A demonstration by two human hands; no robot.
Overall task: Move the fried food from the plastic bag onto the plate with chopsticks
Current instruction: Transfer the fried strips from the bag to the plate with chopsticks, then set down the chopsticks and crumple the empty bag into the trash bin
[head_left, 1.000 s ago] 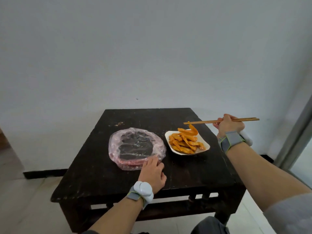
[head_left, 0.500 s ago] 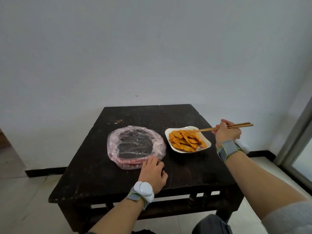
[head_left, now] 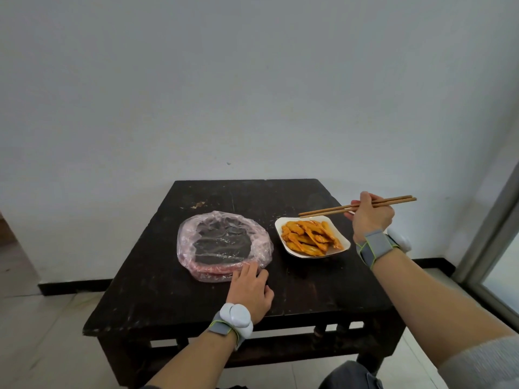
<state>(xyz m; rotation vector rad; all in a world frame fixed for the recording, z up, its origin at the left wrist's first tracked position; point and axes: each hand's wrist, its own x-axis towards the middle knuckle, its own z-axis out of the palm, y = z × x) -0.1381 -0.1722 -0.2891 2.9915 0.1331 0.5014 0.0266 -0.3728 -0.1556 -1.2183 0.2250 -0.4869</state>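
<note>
A pink plastic bag (head_left: 224, 244) lies flattened and spread wide on the dark table, and I see no food inside it. To its right a white plate (head_left: 344, 239) carries a pile of orange fried food (head_left: 310, 237). My right hand (head_left: 370, 216) grips a pair of wooden chopsticks (head_left: 356, 205); their tips hover just above the plate's far edge with nothing between them. My left hand (head_left: 250, 287) rests on the table, fingertips pressing the bag's near rim.
The small dark wooden table (head_left: 309, 293) stands against a white wall, with tiled floor on both sides. A metal door frame (head_left: 494, 226) rises at the far right.
A second ago the chopsticks held a fried piece above the plate; it now lies on the pile. The chopsticks dipped, then lifted clear. My left hand stayed on the bag.
</note>
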